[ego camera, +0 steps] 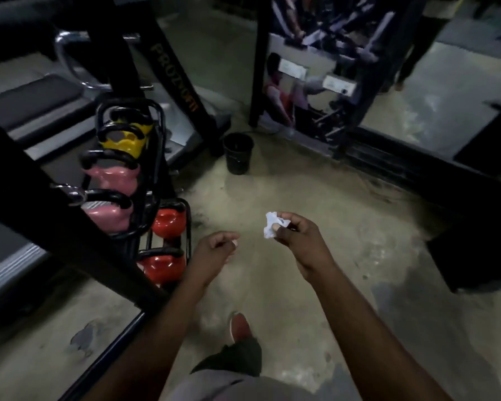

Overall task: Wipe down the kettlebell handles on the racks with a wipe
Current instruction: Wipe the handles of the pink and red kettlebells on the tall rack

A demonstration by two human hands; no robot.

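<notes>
My right hand (297, 240) pinches a small crumpled white wipe (272, 225) over the floor, right of the rack. My left hand (216, 251) hangs beside it with fingers loosely curled and nothing in it. A black tiered rack (156, 157) at the left carries a yellow kettlebell (128, 143), two pink kettlebells (110, 178) below it and two red kettlebells (168, 221) lowest, all with black handles. Both hands are clear of the rack, the left one close to the lower red kettlebell (162, 264).
A black bucket (238, 153) stands on the concrete floor beyond the hands. A thick black machine beam (55, 209) crosses in front of the rack at left. A mirror with a dark frame (315, 82) stands behind. My red shoe (240, 327) is on the floor below.
</notes>
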